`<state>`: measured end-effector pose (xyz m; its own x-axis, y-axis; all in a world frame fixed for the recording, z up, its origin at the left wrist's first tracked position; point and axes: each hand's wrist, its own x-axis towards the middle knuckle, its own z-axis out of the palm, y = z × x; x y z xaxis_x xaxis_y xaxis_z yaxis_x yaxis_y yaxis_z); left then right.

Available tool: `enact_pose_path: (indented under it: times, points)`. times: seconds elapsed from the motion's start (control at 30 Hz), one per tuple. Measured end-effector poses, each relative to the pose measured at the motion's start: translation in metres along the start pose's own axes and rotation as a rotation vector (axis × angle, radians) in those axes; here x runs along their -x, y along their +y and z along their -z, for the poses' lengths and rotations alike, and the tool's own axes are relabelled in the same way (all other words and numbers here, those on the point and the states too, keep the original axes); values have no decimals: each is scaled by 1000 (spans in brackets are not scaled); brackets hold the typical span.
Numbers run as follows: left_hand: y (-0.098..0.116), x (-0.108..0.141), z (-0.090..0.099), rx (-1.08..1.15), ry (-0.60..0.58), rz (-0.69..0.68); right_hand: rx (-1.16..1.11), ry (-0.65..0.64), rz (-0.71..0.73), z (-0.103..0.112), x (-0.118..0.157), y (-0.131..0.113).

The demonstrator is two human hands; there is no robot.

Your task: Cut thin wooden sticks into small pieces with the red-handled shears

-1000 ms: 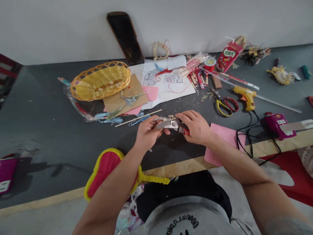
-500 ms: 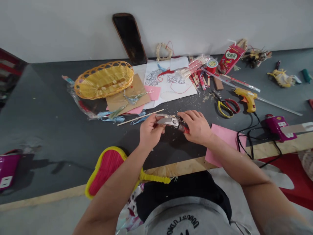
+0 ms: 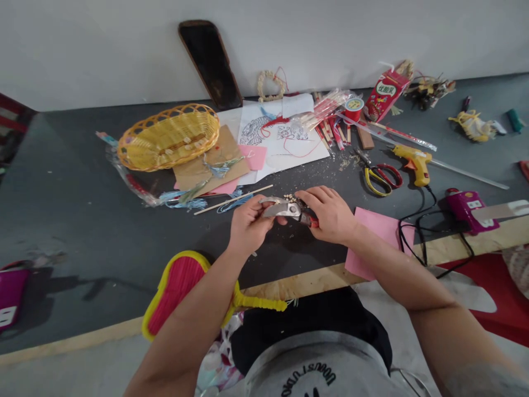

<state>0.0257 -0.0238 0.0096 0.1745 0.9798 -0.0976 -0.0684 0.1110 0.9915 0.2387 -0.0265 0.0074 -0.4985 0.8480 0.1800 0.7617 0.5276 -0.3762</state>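
Observation:
Over the near part of the table, my right hand (image 3: 330, 214) is wrapped round the red handles of a pair of pruning shears (image 3: 282, 209). The metal blades point left. My left hand (image 3: 249, 225) is closed at the blade end, with its thumb and fingers around the tips; whatever it pinches is hidden by the blades and fingers. Several small pale cut bits (image 3: 290, 197) show just behind the blades. A thin pale stick (image 3: 233, 199) lies beyond my left hand. Below my left forearm is a pink paddle-shaped piece with a yellow rim (image 3: 177, 292) and wrapped yellow handle.
Farther back are a wicker basket (image 3: 167, 138), tassels (image 3: 182, 199), printed paper (image 3: 285, 149) and a leaning phone (image 3: 210, 65). To the right lie scissors (image 3: 382, 179), a glue gun (image 3: 413, 162), pink paper (image 3: 378, 237), a black cable (image 3: 417, 242) and a drink carton (image 3: 386, 94).
The view has shifted slightly, moving the table things a little left. Both hands keep their hold, and the small pale bits behind the blades show more clearly.

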Motion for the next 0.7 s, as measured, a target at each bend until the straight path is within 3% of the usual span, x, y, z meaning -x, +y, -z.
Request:
enact_pose_path:
  times: [0.27,0.4,0.7]
  points:
    - [-1,2,-1,-59,-55,-106,94,7,-47,-2,1,-7]
    - [-3,0,-1,-76,-45,-157,120,77,-13,0,1,-5]
    - [-10,-4,0,-115,41,-56,65,196,-239,-3,-7,21]
